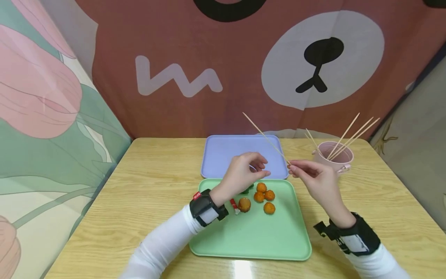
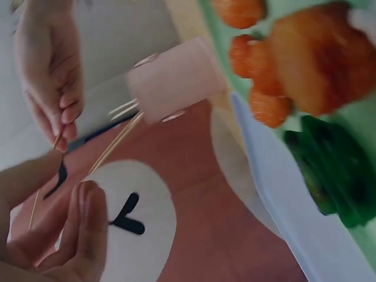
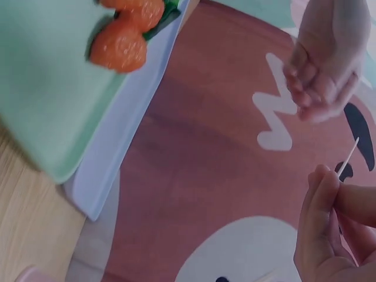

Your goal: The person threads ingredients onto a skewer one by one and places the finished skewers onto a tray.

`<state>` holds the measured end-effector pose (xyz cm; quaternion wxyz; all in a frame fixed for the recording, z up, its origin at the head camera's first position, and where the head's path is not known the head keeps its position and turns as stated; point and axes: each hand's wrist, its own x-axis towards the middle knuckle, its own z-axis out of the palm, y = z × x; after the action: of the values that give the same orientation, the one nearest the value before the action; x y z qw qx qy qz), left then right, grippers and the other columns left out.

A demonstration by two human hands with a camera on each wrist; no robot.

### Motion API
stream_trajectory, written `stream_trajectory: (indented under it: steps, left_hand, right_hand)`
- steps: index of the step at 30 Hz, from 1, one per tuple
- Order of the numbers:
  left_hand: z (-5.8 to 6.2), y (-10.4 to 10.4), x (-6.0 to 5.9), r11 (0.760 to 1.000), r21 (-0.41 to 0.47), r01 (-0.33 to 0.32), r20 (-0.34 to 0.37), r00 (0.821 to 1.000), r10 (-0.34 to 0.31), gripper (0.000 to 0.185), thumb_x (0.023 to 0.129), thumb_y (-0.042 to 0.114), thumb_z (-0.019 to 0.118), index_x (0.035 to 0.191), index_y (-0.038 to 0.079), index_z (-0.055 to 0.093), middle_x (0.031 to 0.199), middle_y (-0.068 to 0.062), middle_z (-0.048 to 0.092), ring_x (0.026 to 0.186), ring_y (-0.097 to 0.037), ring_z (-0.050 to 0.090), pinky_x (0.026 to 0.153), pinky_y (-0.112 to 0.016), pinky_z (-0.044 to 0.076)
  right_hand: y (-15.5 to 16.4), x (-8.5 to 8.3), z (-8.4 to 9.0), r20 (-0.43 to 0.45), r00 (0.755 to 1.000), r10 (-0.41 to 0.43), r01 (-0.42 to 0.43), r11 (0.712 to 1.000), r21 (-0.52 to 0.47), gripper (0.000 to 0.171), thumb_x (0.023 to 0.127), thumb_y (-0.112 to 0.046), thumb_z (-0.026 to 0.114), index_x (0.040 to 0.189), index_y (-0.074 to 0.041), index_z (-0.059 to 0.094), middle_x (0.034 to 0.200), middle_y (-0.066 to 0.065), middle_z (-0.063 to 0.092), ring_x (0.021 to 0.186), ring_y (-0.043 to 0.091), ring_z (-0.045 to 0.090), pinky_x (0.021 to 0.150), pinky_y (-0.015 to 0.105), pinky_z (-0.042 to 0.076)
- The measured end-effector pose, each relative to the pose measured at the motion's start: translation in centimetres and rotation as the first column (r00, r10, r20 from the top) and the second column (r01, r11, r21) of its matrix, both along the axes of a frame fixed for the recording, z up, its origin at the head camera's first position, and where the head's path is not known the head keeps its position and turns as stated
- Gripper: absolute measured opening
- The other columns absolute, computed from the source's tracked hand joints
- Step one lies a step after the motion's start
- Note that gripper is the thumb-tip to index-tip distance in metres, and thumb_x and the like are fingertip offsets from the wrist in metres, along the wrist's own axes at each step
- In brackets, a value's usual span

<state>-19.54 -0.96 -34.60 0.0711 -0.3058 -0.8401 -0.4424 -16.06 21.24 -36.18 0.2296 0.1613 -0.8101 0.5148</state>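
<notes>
A thin wooden skewer (image 1: 266, 138) is being pinched near its lower end between the fingertips of the right hand (image 1: 315, 177), and it is being held slanted, its free end pointing up and away to the left over the lilac tray (image 1: 223, 155). The left hand (image 1: 242, 175) is being held just beside the right one, above the far edge of the green tray (image 1: 258, 236), with its fingers curled loosely inward; nothing is seen gripped in it from the head view, though in the left wrist view the fingertips are blurred, so a small piece between them cannot be ruled out. The two hands are being kept close together but apart. On the green tray, directly under the left hand, several orange balls (image 1: 265, 196) are lying in a cluster, with a browner ball (image 1: 244, 204) just to their left, a small red and white piece (image 1: 234, 206) beside that, and something dark green (image 1: 246, 190) partly hidden by the hand. A pink cup (image 1: 336, 158) is standing on the wooden table (image 1: 139, 186) to the right of the lilac tray, and more skewers (image 1: 352, 135) are leaning in it. Black wrist bands (image 1: 205, 208) are being worn over white sleeves.
</notes>
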Motion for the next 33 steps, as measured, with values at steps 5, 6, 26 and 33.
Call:
stream_trajectory:
  steps: [5, 6, 26, 33]
  left_hand:
    - [-0.8, 0.6, 0.0, 0.937, -0.334, 0.100, -0.011, 0.994, -0.110, 0.024, 0.079, 0.020, 0.077, 0.102, 0.014, 0.069, 0.094, 0.005, 0.065, 0.089, -0.010, 0.060, 0.077, -0.012, 0.045]
    - [-1.0, 0.7, 0.0, 0.914, -0.385, 0.125, -0.008, 0.990, -0.138, 0.026, 0.079, 0.019, 0.077, 0.103, 0.014, 0.070, 0.096, 0.005, 0.065, 0.091, -0.010, 0.059, 0.078, -0.013, 0.045]
    - [-4.2, 2.7, 0.8, 0.611, -0.731, 0.303, -0.018, 0.887, -0.461, 0.026, 0.071, 0.002, 0.075, 0.093, 0.016, 0.073, 0.085, 0.004, 0.061, 0.080, -0.007, 0.048, 0.066, -0.014, 0.037]
    - [-4.5, 2.8, 1.1, 0.600, -0.744, 0.295, -0.037, 0.878, -0.478, 0.021, 0.075, -0.001, 0.071, 0.088, 0.015, 0.071, 0.080, 0.006, 0.057, 0.076, -0.006, 0.048, 0.066, -0.013, 0.038]
  right_hand:
    - [1.3, 0.0, 0.0, -0.017, 0.999, -0.033, 0.033, 0.999, -0.004, 0.020, 0.082, 0.006, 0.068, 0.101, 0.004, 0.071, 0.090, 0.002, 0.073, 0.075, -0.002, 0.068, 0.064, 0.017, 0.055]
    - [1.5, 0.1, 0.0, -0.019, 0.999, -0.035, 0.035, 0.999, -0.008, 0.020, 0.082, 0.006, 0.067, 0.101, 0.005, 0.071, 0.090, -0.003, 0.073, 0.075, -0.002, 0.068, 0.065, 0.016, 0.055]
    - [3.7, 0.9, -1.0, 0.008, 0.989, -0.148, 0.148, 0.988, 0.042, 0.019, 0.081, 0.007, 0.068, 0.100, 0.005, 0.072, 0.089, -0.012, 0.071, 0.076, -0.002, 0.068, 0.064, 0.015, 0.054]
    - [3.9, 1.0, -1.2, 0.011, 0.984, -0.175, 0.174, 0.982, 0.072, 0.018, 0.082, 0.005, 0.068, 0.100, 0.005, 0.072, 0.087, -0.016, 0.069, 0.075, -0.007, 0.066, 0.063, 0.013, 0.053]
